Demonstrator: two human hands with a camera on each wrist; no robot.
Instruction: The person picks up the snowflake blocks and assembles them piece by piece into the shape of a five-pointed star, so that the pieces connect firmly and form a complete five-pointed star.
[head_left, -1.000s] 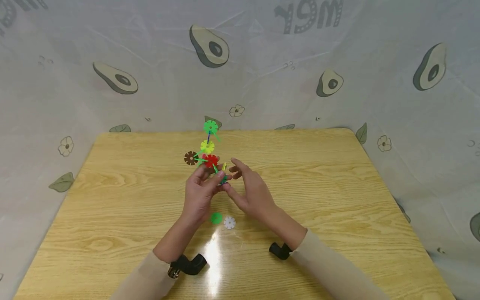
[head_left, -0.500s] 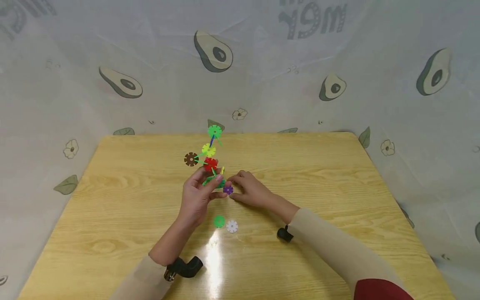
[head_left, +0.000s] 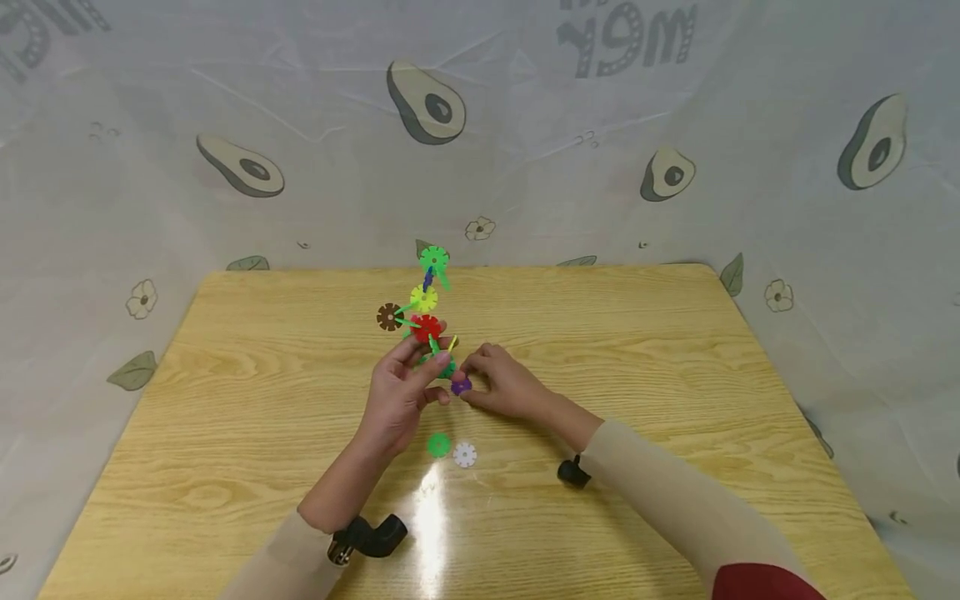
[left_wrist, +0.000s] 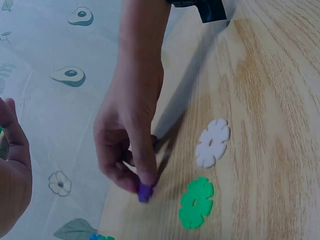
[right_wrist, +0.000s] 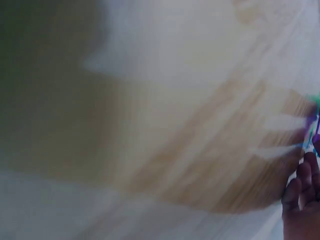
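My left hand (head_left: pixel 393 397) grips a chain of notched plastic discs by its lower end, holding it up above the table. In the head view, a red disc (head_left: pixel 426 328) is just above those fingers. Beyond it are a brown disc (head_left: pixel 390 317), a yellow disc (head_left: pixel 423 298) and, at the top, a green disc (head_left: pixel 434 260). To the right, my right hand (head_left: pixel 512 385) pinches a purple disc (head_left: pixel 462 387) between thumb and fingers, close beside the left fingertips. The left wrist view shows the purple disc (left_wrist: pixel 145 192) nearly edge-on. The right wrist view is blurred.
A loose green disc (head_left: pixel 438 445) and a white disc (head_left: pixel 464 454) lie flat on the wooden table (head_left: pixel 225 467), nearer the body than the hands. A patterned cloth (head_left: pixel 525 167) hangs behind the table. Black camera mounts sit at both wrists.
My right hand has come down and away from the chain's lower end, and the purple disc has come into sight at its fingertips. The left hand keeps hold of the chain, nearly in place.
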